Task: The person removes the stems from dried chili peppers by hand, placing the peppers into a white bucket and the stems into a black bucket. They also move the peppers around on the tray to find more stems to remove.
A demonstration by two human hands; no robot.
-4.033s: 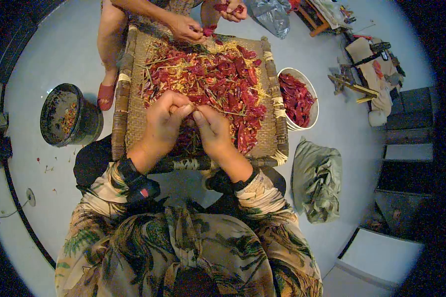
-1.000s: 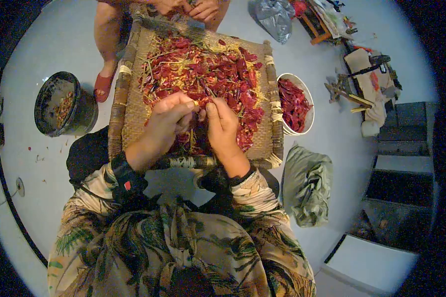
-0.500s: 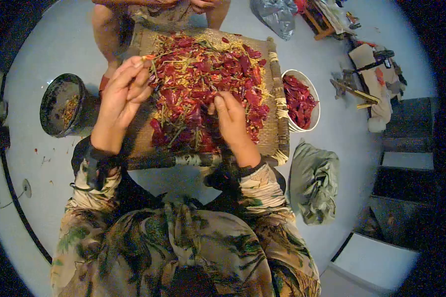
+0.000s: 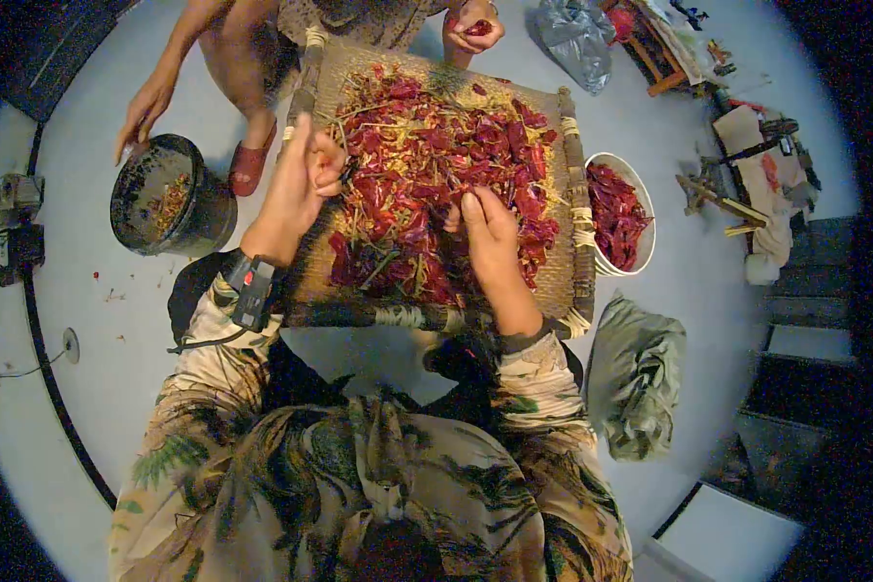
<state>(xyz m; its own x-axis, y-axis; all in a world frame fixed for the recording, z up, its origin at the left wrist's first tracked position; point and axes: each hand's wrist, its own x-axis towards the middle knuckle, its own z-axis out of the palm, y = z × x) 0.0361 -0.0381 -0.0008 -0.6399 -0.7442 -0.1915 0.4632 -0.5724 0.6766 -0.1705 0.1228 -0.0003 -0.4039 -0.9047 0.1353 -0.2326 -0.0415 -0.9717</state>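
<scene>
My right hand [image 4: 491, 228] is closed in a pinch on a dried red chili at the middle of the woven tray [image 4: 306, 281]. The chili is mostly hidden by my fingers and blends with those below. My left hand [image 4: 299, 189] is raised over the tray's left side, its index finger stretched up and the other fingers loosely curled. I make out no stem in it. Dried red chilies [image 4: 398, 204] cover the tray, mixed with yellow seeds and thin stems.
A black bucket [image 4: 225, 209] with scraps stands left, below a co-worker's hand [image 4: 147, 112]. The co-worker's other hand [image 4: 475, 27] holds a red chili. A white bucket [image 4: 650, 238] of chilies stands right, near a green sack [image 4: 635, 378]. A grey plastic bag [image 4: 574, 44] lies behind.
My left hand has lifted its index finger; the stem it pinched no longer shows. My right hand still pinches. The co-worker's hands have parted, one reaching to the black bucket. The view has shifted.
</scene>
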